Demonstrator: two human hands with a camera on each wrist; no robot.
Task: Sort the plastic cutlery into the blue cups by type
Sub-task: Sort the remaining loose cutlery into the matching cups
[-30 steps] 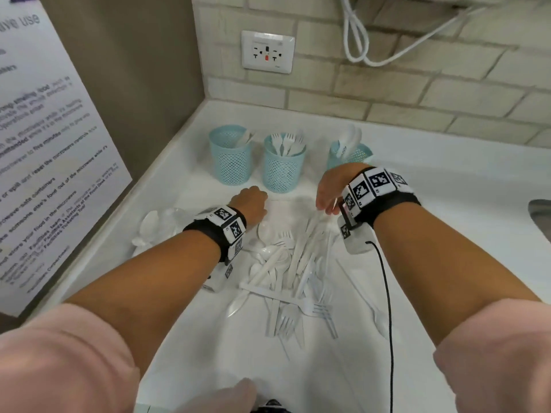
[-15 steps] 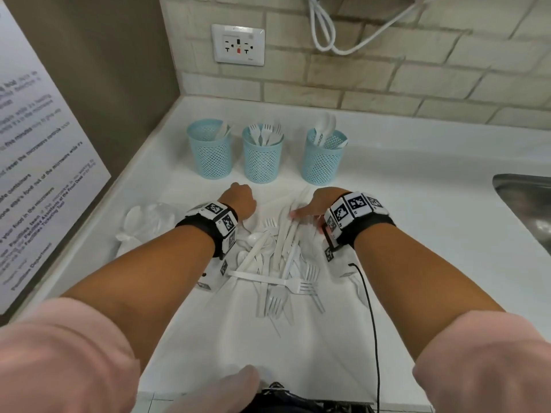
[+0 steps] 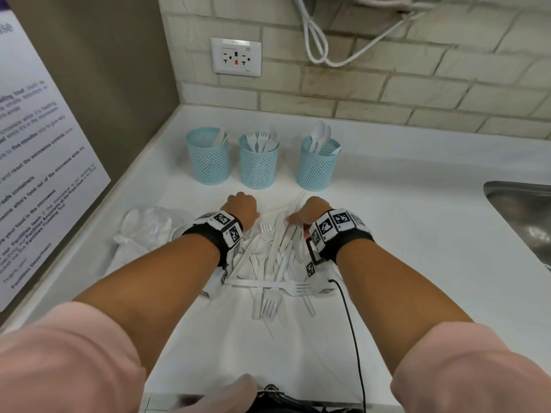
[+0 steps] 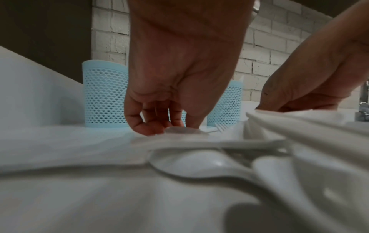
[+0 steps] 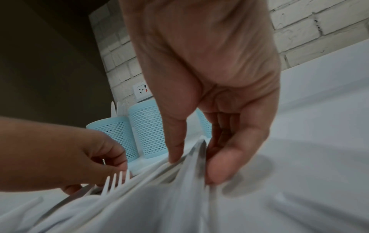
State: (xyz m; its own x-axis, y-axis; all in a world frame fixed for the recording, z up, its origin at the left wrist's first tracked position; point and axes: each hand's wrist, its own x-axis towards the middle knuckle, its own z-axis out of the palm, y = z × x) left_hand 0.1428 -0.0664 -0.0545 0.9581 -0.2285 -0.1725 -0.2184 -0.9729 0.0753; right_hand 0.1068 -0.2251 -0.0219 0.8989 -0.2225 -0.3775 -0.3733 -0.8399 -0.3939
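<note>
Three blue mesh cups stand in a row at the back: the left cup [image 3: 207,158] holds knives, the middle cup [image 3: 258,165] forks, the right cup [image 3: 317,165] spoons. A pile of white plastic cutlery [image 3: 268,263] lies on the white counter in front of them. My left hand [image 3: 243,205] is down at the pile's far left edge, its curled fingertips [image 4: 151,128] pinching the bowl of a spoon [image 4: 184,130]. My right hand [image 3: 308,210] is at the far right edge, thumb and fingers [image 5: 217,167] pinching a knife [image 5: 196,156] near its tip.
A crumpled clear plastic bag [image 3: 146,231] lies left of the pile. A steel sink [image 3: 524,222] opens at the right. A poster [image 3: 35,162] covers the left wall and an outlet [image 3: 236,56] sits on the brick wall. A black cable [image 3: 351,323] trails from my right wrist.
My right hand has come down from above the pile onto the knives at its far edge. The left hand has stayed at the pile's far left. The head view has shifted.
</note>
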